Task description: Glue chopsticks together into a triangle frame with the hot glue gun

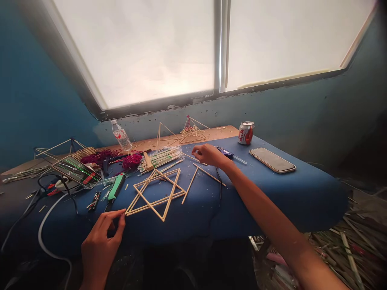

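My left hand [104,237] pinches the near left corner of a star-shaped frame [145,204] made of thin wooden sticks, which lies flat on the blue table cover. My right hand [208,155] reaches across the table with its fingers curled together, just over a loose stick [188,155]. Whether its fingertips grip anything is hidden. Beside that hand lies a dark blue glue gun [225,152] with a clear glue stick [240,160] poking out of its back. Two more sticks [190,185] form an open angle to the right of the star.
Behind the star lie a bag of sticks [165,157] and purple yarn [132,161]. A green-handled cutter [116,186], a phone with a lit screen [77,169] and cables are at left. A bottle [121,137], stick pyramids [193,131], a can [246,133] and another phone [272,160] stand or lie farther back.
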The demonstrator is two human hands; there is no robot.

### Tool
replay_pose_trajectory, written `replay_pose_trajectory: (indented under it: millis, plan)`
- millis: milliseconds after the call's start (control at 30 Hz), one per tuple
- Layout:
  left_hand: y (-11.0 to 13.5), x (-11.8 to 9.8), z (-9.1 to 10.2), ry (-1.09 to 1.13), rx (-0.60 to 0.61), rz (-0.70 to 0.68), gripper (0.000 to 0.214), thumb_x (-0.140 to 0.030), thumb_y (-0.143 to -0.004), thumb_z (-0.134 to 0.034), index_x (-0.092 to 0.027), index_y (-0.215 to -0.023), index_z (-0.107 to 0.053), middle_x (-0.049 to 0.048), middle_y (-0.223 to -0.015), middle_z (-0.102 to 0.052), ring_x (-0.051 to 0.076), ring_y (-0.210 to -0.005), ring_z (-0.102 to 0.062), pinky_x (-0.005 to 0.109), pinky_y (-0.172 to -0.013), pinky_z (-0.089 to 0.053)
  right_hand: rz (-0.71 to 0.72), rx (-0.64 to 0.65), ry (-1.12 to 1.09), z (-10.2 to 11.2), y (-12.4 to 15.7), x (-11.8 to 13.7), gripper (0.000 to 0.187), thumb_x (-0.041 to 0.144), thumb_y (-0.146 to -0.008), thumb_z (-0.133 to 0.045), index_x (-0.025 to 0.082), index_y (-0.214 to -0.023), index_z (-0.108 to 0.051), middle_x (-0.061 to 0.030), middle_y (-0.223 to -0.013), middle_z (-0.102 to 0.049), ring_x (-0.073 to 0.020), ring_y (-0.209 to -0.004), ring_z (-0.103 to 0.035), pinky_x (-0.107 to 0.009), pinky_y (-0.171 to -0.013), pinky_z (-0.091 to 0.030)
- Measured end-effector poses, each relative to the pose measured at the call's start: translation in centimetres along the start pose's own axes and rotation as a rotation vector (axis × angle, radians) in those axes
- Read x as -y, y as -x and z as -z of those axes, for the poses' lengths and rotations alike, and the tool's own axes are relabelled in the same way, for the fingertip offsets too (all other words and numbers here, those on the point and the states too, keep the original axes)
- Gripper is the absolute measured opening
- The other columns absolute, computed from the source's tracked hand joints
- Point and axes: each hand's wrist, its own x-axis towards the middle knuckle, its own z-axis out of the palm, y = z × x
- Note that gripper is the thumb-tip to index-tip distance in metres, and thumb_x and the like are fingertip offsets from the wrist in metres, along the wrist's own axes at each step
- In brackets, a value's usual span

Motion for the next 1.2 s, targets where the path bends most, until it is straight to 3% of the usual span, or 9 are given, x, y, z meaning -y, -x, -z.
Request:
replay_pose_trajectory:
  millis: [200,667,833,967,1200]
  plan:
    - [-0.1,0.0,-0.1,0.002,-0.03,-0.05,0.011,-0.031,-0.091,-0.062,-0.022,-0.092,-0.069,-0.0028,-0.085,-0.067,0.009,-0.064,-0.053,0.021,-0.062,-0.041,0.006,-0.004,0.023,0.1,0.0,0.1,0.021,0.027,-0.092,-0.053,0.021,-0.098,-0.071,-0.0013,-0.073,-0.07,-0.0127,-0.059,-0.054,-0.024,-0.058,-0.026]
    - [-0.3,-0.4,-0.1,0.026,0.09,-0.04,0.013,-0.03,-0.094,-0.056,-0.022,-0.087,-0.063,-0.0037,-0.078,-0.065,0.008,-0.06,-0.054,0.019,-0.058,-0.04,0.019,-0.027,0.028,-0.1,0.1,0.1,0.024,0.029,-0.094,-0.051,0.02,-0.102,-0.072,-0.0017,-0.071,-0.069,-0.0132,-0.058,-0.053,-0.025,-0.057,-0.026]
    - [-0.3,-0.7,-0.4,-0.018,0.068,0.044,0.018,-0.034,-0.094,-0.054,-0.021,-0.087,-0.065,-0.0044,-0.066,-0.058,0.008,-0.056,-0.053,0.02,-0.055,-0.037,0.021,-0.047,0.041,0.0,0.1,0.1,0.023,0.029,-0.094,-0.051,0.021,-0.101,-0.071,-0.0004,-0.066,-0.067,-0.0132,-0.054,-0.05,-0.026,-0.055,-0.025]
    - [-0.5,-0.3,-0.8,-0.111,-0.023,0.151,0.021,-0.039,-0.093,-0.056,-0.022,-0.093,-0.068,-0.0048,-0.061,-0.052,0.009,-0.052,-0.05,0.022,-0.054,-0.035,0.025,-0.048,0.05,0.0,0.1,0.2,0.021,0.025,-0.092,-0.052,0.021,-0.101,-0.071,-0.0019,-0.072,-0.07,-0.0146,-0.061,-0.056,-0.025,-0.057,-0.027]
    - [-0.7,0.2,0.2,-0.03,0.016,0.344,0.028,-0.04,-0.097,-0.046,-0.024,-0.1,-0.069,0.0008,-0.083,-0.07,0.014,-0.067,-0.059,0.027,-0.062,-0.042,0.047,-0.076,0.046,-0.2,-0.1,-0.1,0.021,0.025,-0.093,-0.052,0.022,-0.102,-0.071,-0.0027,-0.074,-0.071,-0.0163,-0.065,-0.059,-0.026,-0.06,-0.027]
